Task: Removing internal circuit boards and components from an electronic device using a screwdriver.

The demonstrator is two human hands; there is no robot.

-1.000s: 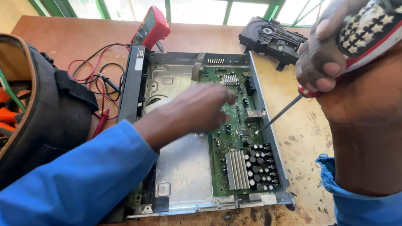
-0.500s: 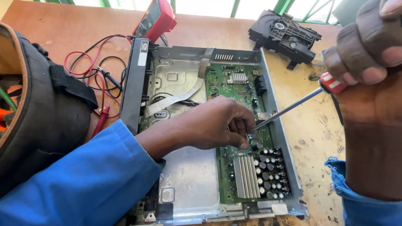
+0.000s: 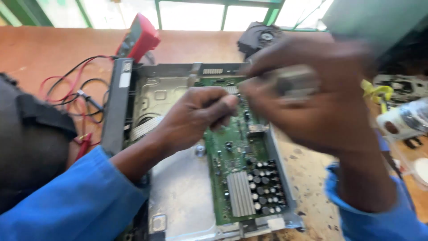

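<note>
Hands: left (image 3: 196, 116) curled shut on circuit board (image 3: 236, 156); right (image 3: 312, 98) blurred, grip unclear.

Motion-blurred right hand (image 3: 312, 96), perhaps gripping something

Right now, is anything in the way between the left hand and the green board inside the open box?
Nothing visible is. The left hand is curled right over the green circuit board in the open metal case. The right hand is blurred, raised beside it above the board's far end; what it grips is too blurred to tell.
</note>
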